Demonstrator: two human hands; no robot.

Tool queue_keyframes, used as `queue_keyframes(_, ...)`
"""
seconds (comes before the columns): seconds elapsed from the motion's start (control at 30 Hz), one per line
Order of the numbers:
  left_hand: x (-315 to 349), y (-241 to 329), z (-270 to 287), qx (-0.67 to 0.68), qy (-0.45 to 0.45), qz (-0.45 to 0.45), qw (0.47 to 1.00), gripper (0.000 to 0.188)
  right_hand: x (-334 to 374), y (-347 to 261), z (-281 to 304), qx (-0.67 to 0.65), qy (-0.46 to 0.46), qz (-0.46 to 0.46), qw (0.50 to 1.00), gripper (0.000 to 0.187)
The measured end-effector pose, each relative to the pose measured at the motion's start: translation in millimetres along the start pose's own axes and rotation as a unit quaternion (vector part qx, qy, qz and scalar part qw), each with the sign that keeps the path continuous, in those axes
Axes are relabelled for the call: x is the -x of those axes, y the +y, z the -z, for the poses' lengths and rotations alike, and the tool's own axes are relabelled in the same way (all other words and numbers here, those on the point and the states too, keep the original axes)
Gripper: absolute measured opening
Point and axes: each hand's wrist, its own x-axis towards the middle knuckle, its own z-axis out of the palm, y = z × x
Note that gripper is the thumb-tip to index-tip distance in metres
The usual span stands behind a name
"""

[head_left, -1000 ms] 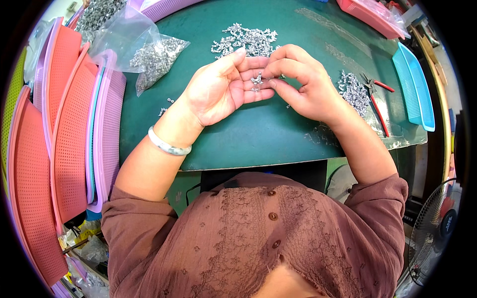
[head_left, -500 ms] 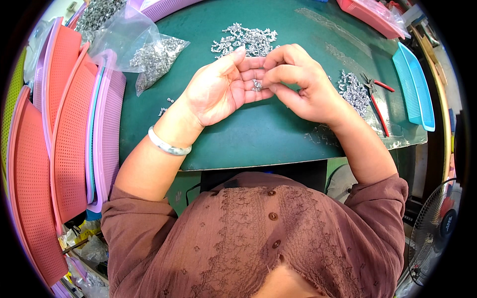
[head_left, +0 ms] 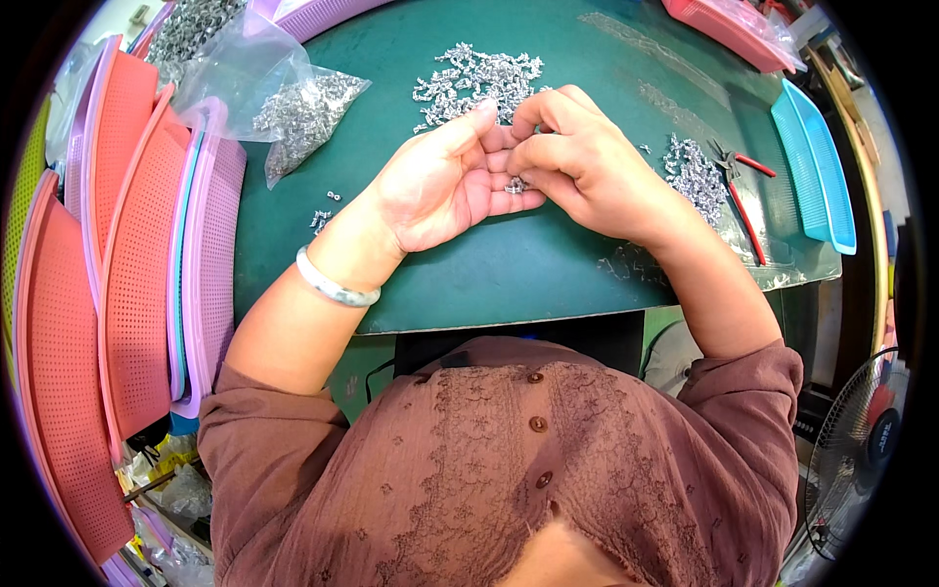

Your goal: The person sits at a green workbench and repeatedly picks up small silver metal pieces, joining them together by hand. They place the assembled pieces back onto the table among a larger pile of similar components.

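My left hand (head_left: pixel 435 186) is palm up above the green table, its fingers slightly curled and cradling a few small silver metal parts (head_left: pixel 516 184). Over those fingers, my right hand (head_left: pixel 577 161) is closed in a pinch, thumb and fingertips at the metal parts. What sits between the right fingertips is mostly hidden. Just beyond the hands lies a large loose pile of similar silver parts (head_left: pixel 479 78). A second pile (head_left: pixel 694 178) rests to the right of my right hand. Several loose pieces (head_left: pixel 321 221) lie by my left wrist.
Red-handled pliers (head_left: pixel 745 215) lie open beside the right pile. A light blue basket (head_left: pixel 817 176) stands at the table's right edge. To the left are a clear bag of metal parts (head_left: pixel 303 117) and stacked pink and purple baskets (head_left: pixel 147 284). A fan (head_left: pixel 861 450) is at lower right.
Both hands are still together. The left hand's fingers and the metal parts on them have shifted slightly nearer to me and right; the right fingertips have stayed at the parts.
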Motion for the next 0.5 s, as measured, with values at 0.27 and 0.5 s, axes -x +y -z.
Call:
queue_keyframes(0.27, -0.1, -0.2, -2.0, 0.002, 0.021, 0.0, 1.0, 0.047, 0.0, 1.5, 0.4, -0.021, 0.001, -0.013, 1.0, 0.007)
queue_keyframes(0.5, 0.0, 0.7, 1.4, 0.0, -0.013, 0.001, 1.0, 0.047, 0.0, 5.5, -0.5, -0.047, 0.036, -0.029, 0.998, 0.009)
